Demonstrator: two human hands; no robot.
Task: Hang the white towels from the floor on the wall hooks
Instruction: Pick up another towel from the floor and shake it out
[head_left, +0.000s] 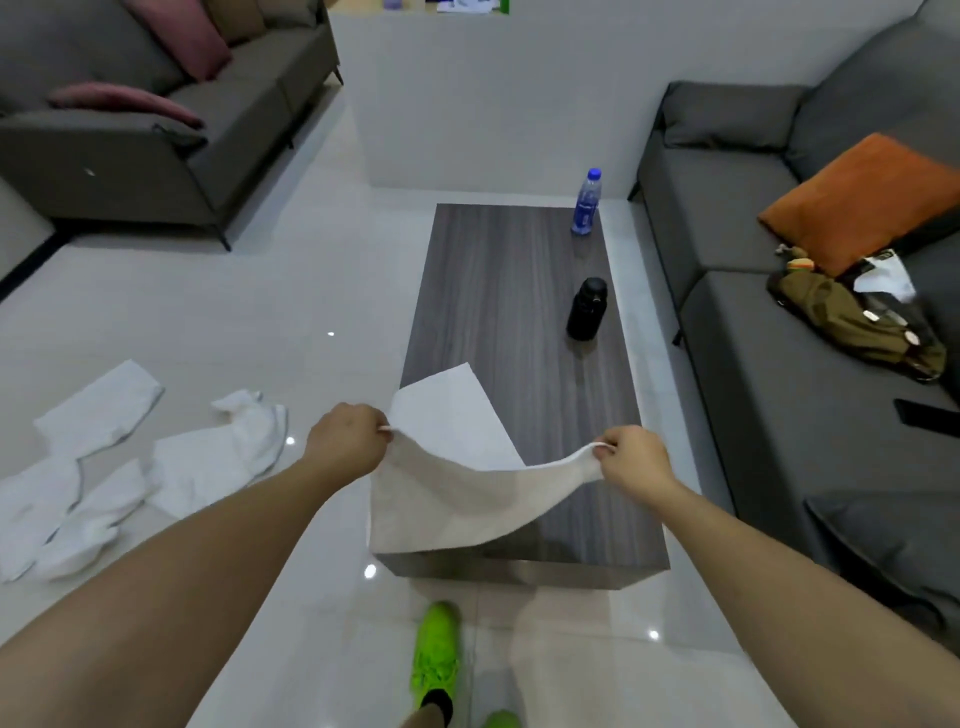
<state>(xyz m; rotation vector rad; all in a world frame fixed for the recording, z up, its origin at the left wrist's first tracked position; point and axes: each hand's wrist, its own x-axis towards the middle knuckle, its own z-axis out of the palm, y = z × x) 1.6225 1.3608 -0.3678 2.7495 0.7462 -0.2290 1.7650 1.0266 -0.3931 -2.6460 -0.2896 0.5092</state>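
**Q:** where's the towel at right now?

**Me:** I've got one white towel (467, 499) stretched over the near end of the coffee table (524, 291). My left hand (347, 436) pinches one corner, my right hand (631, 460) pinches the other. The rest of the towels (135, 462) are on the floor, left of me.

**Q:** risks?

**Me:** Thin pinch, so a corner could slip. Swinging it could also clip the black bottle (587, 309). No hooks in view yet.
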